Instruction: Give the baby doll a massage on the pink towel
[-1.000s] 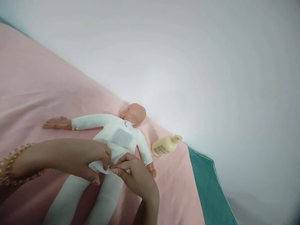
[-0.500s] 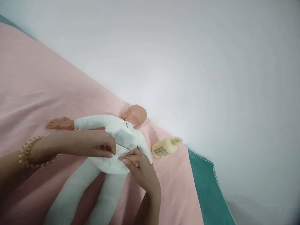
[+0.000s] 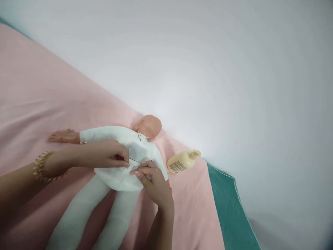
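Note:
A baby doll (image 3: pixel 122 133) with a white cloth body lies on its back, arms spread, head toward the wall. Around its hips sits a white diaper (image 3: pixel 118 180). My left hand (image 3: pixel 114 155), with a beaded bracelet at the wrist, is closed with thumb and fingers pinched at the diaper's front upper edge. Close beside it, my right hand (image 3: pixel 154 180) pinches the same front with thumb and fingertips. A thin dark gap shows between the diaper's top edge and the doll's belly. The fingers partly hide what they grip.
A pale yellow pump bottle (image 3: pixel 182 161) lies tilted on the pink sheet (image 3: pixel 192 208), right of the doll. Green fabric (image 3: pixel 229 198) shows past the sheet's right edge. A white wall (image 3: pixel 208 69) rises behind.
The right hand's fingers have curled in closer to the left hand at the diaper front. The whole scene has shifted slightly left and up in view.

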`<state>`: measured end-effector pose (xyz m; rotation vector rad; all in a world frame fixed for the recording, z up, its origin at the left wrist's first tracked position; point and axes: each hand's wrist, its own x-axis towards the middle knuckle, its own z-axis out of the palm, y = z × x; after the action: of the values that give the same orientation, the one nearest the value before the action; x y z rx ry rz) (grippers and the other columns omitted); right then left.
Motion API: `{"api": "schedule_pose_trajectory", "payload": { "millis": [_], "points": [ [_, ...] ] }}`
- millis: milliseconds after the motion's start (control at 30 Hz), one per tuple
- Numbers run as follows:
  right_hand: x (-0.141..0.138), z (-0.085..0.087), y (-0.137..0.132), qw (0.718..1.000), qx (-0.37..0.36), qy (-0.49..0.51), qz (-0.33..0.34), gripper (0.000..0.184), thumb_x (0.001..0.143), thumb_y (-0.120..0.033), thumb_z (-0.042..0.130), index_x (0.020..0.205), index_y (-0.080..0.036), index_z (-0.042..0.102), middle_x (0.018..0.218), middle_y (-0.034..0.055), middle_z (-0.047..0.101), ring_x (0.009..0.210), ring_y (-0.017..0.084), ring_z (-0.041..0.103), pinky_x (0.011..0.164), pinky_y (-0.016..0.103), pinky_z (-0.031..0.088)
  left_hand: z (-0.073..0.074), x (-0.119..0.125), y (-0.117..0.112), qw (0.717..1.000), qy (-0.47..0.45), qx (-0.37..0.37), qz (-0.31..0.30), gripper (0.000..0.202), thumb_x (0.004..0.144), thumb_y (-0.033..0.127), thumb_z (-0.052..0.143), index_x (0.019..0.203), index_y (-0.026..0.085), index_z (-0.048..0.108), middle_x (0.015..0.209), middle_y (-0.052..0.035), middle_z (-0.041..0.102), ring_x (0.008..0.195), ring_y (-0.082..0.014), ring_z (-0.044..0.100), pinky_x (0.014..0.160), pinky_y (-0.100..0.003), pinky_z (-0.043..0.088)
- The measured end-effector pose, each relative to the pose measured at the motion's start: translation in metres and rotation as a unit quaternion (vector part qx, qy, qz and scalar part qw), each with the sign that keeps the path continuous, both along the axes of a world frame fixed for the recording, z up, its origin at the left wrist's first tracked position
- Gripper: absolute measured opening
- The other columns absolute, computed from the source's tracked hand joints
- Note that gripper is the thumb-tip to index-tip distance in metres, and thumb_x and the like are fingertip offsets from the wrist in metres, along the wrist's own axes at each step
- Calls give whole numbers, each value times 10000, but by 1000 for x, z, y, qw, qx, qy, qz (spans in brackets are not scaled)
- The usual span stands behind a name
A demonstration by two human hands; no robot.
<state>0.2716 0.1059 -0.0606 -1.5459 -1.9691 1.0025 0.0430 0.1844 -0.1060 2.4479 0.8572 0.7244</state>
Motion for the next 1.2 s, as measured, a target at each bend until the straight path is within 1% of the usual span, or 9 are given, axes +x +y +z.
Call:
{"api": "schedule_pose_trajectory", "payload": {
  "millis": [67,133,300,400,600,800,900,1067,1200],
  "points": [
    [3,-2,1,999,16,20,-20,215,973,-318,575,996,-333,788,994,8,639,959,161,609,892,314,486,13,2,0,993,22,-98,-67,328,968,327,470,819,189,728,774,3,700,683,-155,609,666,-251,473],
    [4,-6,3,999,19,25,-31,222,973,-306,570,994,-319,790,1016,13,644,974,164,611,905,313,482,16,3,1,986,30,-142,-77,320,965,314,477,823,184,733,786,-4,704,716,-170,621,655,-253,455],
    [1,-19,8,999,-7,14,-29,188,949,-280,617,937,-322,800,1005,15,654,1062,196,579,961,337,433,-6,4,6,985,3,-162,-63,238,894,318,555,804,198,740,760,-6,697,682,-175,630,649,-267,416],
    [0,-20,10,999,-15,18,-35,203,948,-255,616,934,-335,801,995,13,642,1049,193,577,939,329,423,-9,7,7,984,1,-171,-47,277,882,385,545,760,218,728,710,3,674,641,-176,602,616,-272,382],
    [0,-16,11,994,32,69,-84,211,959,-247,589,941,-290,795,990,12,648,966,165,611,866,294,438,2,10,11,991,5,-129,-28,327,920,382,477,748,207,694,725,1,670,664,-169,576,616,-277,375],
    [-8,-28,16,993,60,23,-97,219,948,-207,587,878,-254,789,935,22,648,959,193,599,885,326,428,-12,11,20,993,42,-104,-27,330,922,362,472,668,199,603,687,2,640,645,-168,555,617,-287,364],
    [-13,-36,20,991,82,-10,-105,218,937,-180,583,833,-229,768,894,24,631,942,206,584,872,346,422,-18,13,19,996,18,-84,-11,326,914,344,480,638,196,570,637,6,605,607,-162,527,591,-293,342],
    [-20,-45,23,974,175,0,-144,327,987,-326,498,741,-203,675,862,38,598,898,206,572,849,361,444,-16,20,14,998,-43,-28,26,396,952,377,433,611,191,506,587,11,537,573,-148,473,592,-305,338],
    [-21,-53,27,945,273,33,-178,294,993,-389,464,971,-202,690,1096,90,597,1090,223,556,984,385,448,-14,23,15,993,-97,12,70,358,981,391,415,747,194,601,773,-12,635,769,-183,568,730,-309,421]
  ]
}}
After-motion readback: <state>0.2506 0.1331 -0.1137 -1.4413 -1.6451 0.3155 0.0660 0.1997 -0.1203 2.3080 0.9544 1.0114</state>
